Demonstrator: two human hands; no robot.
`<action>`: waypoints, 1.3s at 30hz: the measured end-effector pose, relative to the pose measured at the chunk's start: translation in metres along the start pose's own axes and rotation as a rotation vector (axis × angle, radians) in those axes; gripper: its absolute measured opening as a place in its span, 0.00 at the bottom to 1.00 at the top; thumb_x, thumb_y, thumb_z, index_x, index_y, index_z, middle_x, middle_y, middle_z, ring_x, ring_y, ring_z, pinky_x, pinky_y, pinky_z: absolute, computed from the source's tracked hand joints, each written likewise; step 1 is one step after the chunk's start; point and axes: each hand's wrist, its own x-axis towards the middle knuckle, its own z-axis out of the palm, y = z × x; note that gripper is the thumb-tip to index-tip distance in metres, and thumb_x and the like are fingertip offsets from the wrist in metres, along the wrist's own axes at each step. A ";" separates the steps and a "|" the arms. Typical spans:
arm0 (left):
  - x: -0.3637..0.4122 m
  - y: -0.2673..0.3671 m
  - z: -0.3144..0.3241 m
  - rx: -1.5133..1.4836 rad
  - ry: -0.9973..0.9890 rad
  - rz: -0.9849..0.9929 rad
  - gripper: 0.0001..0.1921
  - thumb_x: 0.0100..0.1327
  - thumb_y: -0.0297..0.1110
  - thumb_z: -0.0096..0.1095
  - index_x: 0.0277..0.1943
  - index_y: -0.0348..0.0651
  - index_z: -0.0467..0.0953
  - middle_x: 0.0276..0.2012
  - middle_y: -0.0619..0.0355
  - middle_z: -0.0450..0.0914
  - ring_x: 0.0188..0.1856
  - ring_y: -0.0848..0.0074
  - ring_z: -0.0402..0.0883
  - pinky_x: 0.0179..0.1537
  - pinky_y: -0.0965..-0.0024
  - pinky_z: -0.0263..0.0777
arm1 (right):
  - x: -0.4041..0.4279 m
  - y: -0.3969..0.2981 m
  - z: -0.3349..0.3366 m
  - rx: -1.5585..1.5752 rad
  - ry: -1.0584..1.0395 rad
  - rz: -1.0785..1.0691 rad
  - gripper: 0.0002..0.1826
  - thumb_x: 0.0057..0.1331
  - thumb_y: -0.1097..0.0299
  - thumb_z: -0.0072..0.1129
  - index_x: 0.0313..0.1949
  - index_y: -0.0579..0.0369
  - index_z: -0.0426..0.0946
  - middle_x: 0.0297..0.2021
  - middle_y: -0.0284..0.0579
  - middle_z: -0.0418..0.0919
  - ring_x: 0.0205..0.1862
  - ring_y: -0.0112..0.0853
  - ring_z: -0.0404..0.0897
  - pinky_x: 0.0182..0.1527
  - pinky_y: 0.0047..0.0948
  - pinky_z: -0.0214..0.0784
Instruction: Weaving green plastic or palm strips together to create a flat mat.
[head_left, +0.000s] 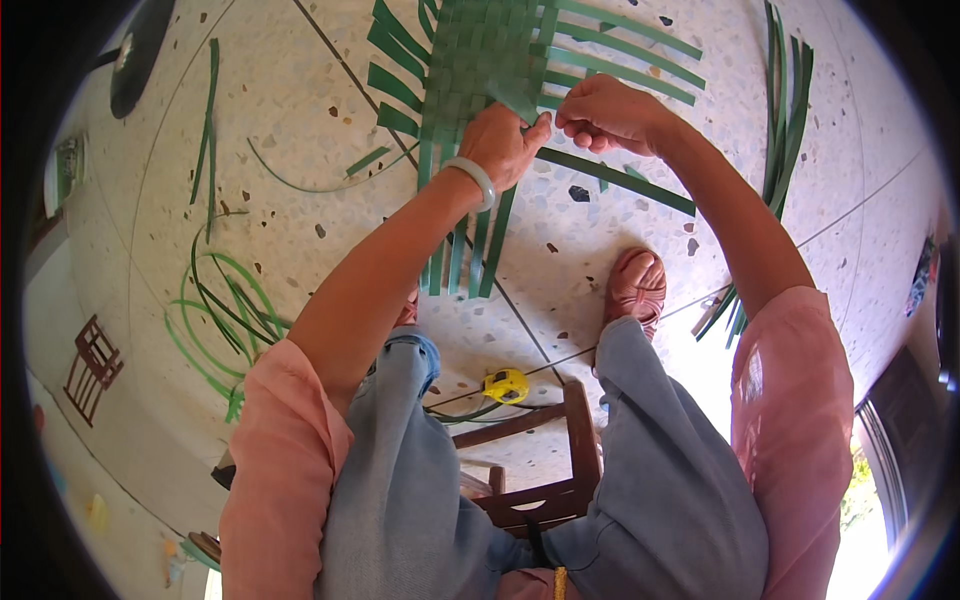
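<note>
A mat of flat green plastic-like strips (480, 52) lies on the floor before me, woven tightly in the middle with loose strip ends fanning out on its sides and near edge. My left hand (495, 142), with a pale bangle at the wrist, is at the mat's near right corner. Between its thumb and fingers it pinches a blurred, lifted green strip (516, 99). Just right of that thumb is my right hand (611, 116), fingers curled; whether they hold anything is unclear. Below it, one long strip end (622, 182) slants out to the right.
Long loose strips (784, 127) lie at right, partly behind my right arm. Curled green offcuts (225, 315) and straight scraps (208, 135) are at left. A yellow tape measure (506, 385) rests between my feet, near a brown wooden seat frame (581, 435). The floor is speckled terrazzo.
</note>
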 end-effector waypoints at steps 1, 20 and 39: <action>0.001 -0.003 -0.002 -0.111 -0.018 0.008 0.18 0.62 0.42 0.63 0.31 0.31 0.74 0.25 0.46 0.75 0.27 0.57 0.75 0.30 0.61 0.70 | 0.006 0.007 0.000 -0.124 0.106 -0.009 0.07 0.59 0.76 0.51 0.26 0.66 0.74 0.21 0.43 0.75 0.19 0.23 0.69 0.18 0.19 0.56; -0.008 -0.025 -0.003 -0.331 0.124 0.162 0.23 0.47 0.38 0.79 0.35 0.41 0.66 0.20 0.63 0.65 0.22 0.81 0.64 0.24 0.75 0.64 | 0.025 0.046 0.010 -0.085 0.254 -0.190 0.10 0.58 0.70 0.64 0.25 0.65 0.78 0.18 0.39 0.76 0.18 0.22 0.70 0.19 0.20 0.59; -0.003 -0.022 -0.004 -0.021 0.275 0.055 0.23 0.46 0.39 0.75 0.39 0.38 0.68 0.31 0.47 0.75 0.33 0.56 0.77 0.34 0.59 0.70 | 0.017 0.030 -0.017 -0.914 0.197 -0.321 0.10 0.54 0.66 0.60 0.27 0.61 0.81 0.23 0.51 0.79 0.28 0.38 0.79 0.35 0.35 0.70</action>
